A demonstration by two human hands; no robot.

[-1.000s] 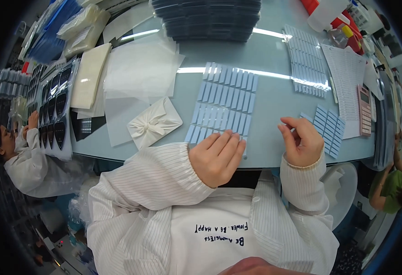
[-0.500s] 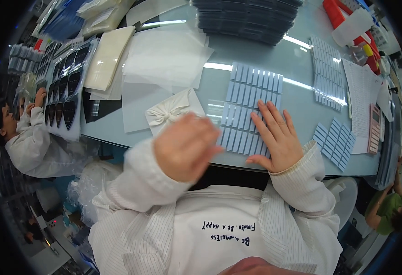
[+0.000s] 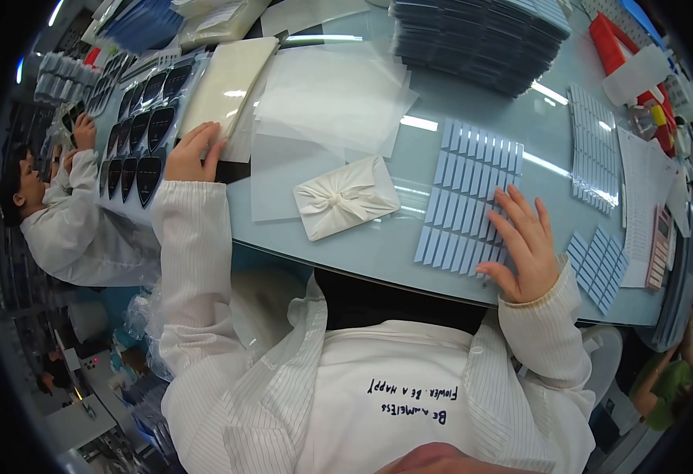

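Note:
My right hand (image 3: 526, 251) lies with its fingers spread on the right part of a sheet of small light-blue strips (image 3: 458, 193), set in rows. My left hand (image 3: 195, 154) is at the near end of a stack of cream sheets (image 3: 232, 79), fingertips touching it and fingers slightly bent. Its thumb stands a little apart, and nothing is lifted in it. Between my hands, near the table's front edge, rests a flat white cloth-wrapped packet (image 3: 345, 197) with a gathered knot in the middle.
Thin white translucent sheets (image 3: 326, 99) lie behind the packet. A tall stack of dark-edged sheets (image 3: 477, 47) stands at the back. Black shield-shaped pieces (image 3: 149, 178) are at left, near a co-worker (image 3: 86, 213). More blue strips (image 3: 599, 268), papers and a pink calculator (image 3: 660, 246) lie right.
My left hand has swung left from over the packet to the cream stack, uncovering the packet. My right hand stays on the blue strips. The whole view has shifted slightly.

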